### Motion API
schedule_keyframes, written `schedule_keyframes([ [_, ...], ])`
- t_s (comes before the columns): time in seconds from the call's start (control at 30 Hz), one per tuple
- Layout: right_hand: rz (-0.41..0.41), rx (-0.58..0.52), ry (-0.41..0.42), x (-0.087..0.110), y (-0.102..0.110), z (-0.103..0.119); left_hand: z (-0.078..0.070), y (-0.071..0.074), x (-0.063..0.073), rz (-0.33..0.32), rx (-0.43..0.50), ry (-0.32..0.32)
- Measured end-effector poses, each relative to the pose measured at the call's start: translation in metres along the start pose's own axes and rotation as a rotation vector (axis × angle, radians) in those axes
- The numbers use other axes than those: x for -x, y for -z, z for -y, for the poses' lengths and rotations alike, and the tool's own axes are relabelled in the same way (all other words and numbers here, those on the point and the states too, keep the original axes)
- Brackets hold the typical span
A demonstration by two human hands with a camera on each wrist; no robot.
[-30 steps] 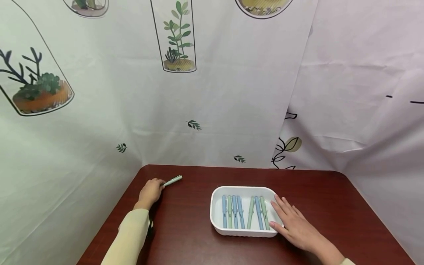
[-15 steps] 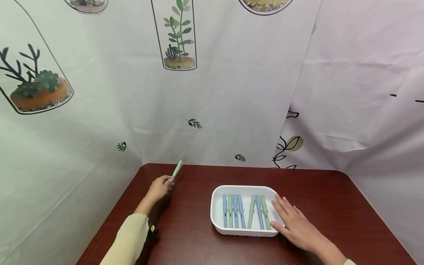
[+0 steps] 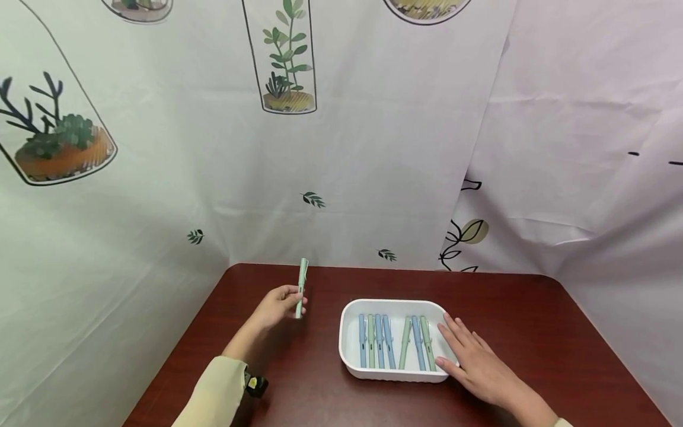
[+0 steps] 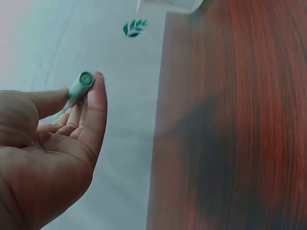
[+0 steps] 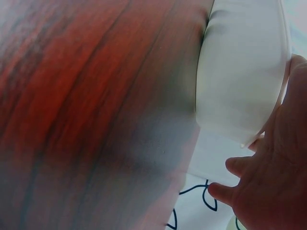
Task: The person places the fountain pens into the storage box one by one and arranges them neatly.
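My left hand (image 3: 277, 306) pinches a light green pen (image 3: 302, 279) between thumb and fingers, above the table on the left. The pen stands nearly upright, its clip on the right side; in the left wrist view the round end of the pen (image 4: 82, 86) faces the camera. A white tray (image 3: 347, 356) holds several blue and green pens, lying side by side in two groups with a gap between them. Against the tray's right rim rests my right hand (image 3: 475, 362), its fingers spread and straight. The right wrist view has the tray's outer wall (image 5: 240, 72) beside the fingers.
The dark red-brown table (image 3: 299, 391) extends around the tray on all sides. Behind it and to both sides hangs a pale cloth (image 3: 373, 148) printed with plants. A dark wrist device (image 3: 257, 385) sits at the left sleeve.
My left hand has lifted the green pen off the table and moved right, toward the tray. The pen has turned from slanted to nearly upright. The right hand and tray stay put.
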State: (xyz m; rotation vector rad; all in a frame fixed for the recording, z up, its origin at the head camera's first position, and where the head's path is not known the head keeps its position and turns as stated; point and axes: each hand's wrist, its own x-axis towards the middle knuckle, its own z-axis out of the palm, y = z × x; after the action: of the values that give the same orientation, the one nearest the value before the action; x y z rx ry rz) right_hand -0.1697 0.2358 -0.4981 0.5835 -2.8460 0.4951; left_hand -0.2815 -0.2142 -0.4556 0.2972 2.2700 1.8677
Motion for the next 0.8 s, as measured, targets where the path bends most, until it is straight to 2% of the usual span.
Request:
schedule_keyframes([
  [0.23,-0.015,0.027,0.013,0.001,0.000,0.000,-0.007,-0.015,0.007,0.106,-0.016,-0.003],
  [0.43,-0.030,0.042,0.024,0.002,-0.002,0.000,-0.013,-0.027,0.013,0.116,-0.009,0.009],
  [0.8,-0.029,0.042,0.013,0.002,-0.002,0.000,-0.027,-0.052,0.019,0.147,-0.041,-0.009],
])
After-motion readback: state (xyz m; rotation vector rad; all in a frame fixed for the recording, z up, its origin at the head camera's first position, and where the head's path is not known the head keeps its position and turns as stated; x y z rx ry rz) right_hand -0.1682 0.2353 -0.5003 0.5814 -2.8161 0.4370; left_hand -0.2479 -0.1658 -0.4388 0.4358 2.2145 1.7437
